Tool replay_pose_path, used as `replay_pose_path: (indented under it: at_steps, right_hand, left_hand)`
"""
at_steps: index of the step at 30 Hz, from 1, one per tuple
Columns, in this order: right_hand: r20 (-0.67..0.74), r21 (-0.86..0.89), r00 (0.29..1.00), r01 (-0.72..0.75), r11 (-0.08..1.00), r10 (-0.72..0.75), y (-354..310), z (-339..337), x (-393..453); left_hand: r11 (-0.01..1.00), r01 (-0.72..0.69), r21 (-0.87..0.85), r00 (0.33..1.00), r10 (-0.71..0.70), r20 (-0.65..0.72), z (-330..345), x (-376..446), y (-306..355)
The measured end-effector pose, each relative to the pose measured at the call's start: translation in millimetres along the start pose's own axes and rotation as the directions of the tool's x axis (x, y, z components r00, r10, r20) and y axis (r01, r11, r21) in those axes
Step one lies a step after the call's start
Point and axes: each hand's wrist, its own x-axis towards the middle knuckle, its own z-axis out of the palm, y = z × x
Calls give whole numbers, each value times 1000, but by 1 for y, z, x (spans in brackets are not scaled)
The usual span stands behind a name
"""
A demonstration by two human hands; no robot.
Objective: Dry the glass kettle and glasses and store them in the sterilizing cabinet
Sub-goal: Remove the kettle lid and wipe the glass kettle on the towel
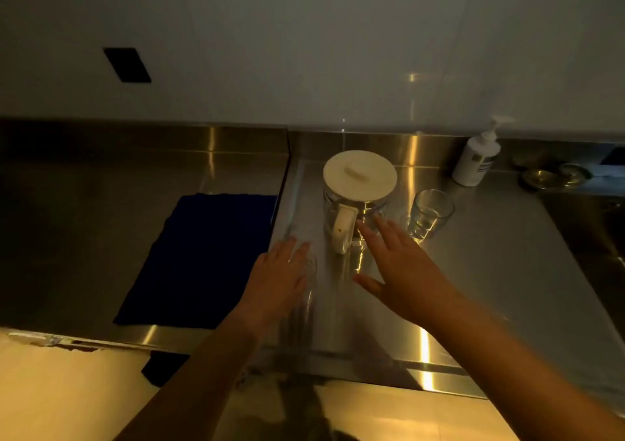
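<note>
A glass kettle (pixel 355 200) with a white lid and white handle stands upright on the steel counter (pixel 473 271). A clear drinking glass (pixel 429 214) stands to its right. My right hand (pixel 395 264) hovers just in front of the kettle with fingers spread, fingertips close to the handle, holding nothing. My left hand (pixel 277 278) is stretched out flat to the kettle's front left, also holding nothing. A faint, blurred second glass (pixel 309 281) seems to stand against that hand's right side; whether they touch is unclear.
A dark blue cloth (pixel 203 258) lies flat on the counter to the left. A white pump bottle (pixel 477 159) stands at the back right by the wall. A sink (pixel 595 244) opens at the far right, with a metal strainer (pixel 554 176) behind it.
</note>
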Motion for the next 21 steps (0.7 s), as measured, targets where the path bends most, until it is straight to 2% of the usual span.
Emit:
replay_pose_path:
  at_steps: [2, 11, 21]
  right_hand:
    - [4, 6, 1000, -5, 1000, 5, 3, 4, 14]
    - [33, -23, 999, 28, 999, -28, 19, 11, 57]
    - [60, 10, 994, 92, 996, -92, 38, 1, 79]
  left_hand:
    - [999, 11, -31, 1000, -11, 9, 5, 10, -5]
    - [996, 80, 45, 991, -84, 106, 42, 37, -14]
    - [984, 172, -44, 976, -164, 142, 52, 42, -12]
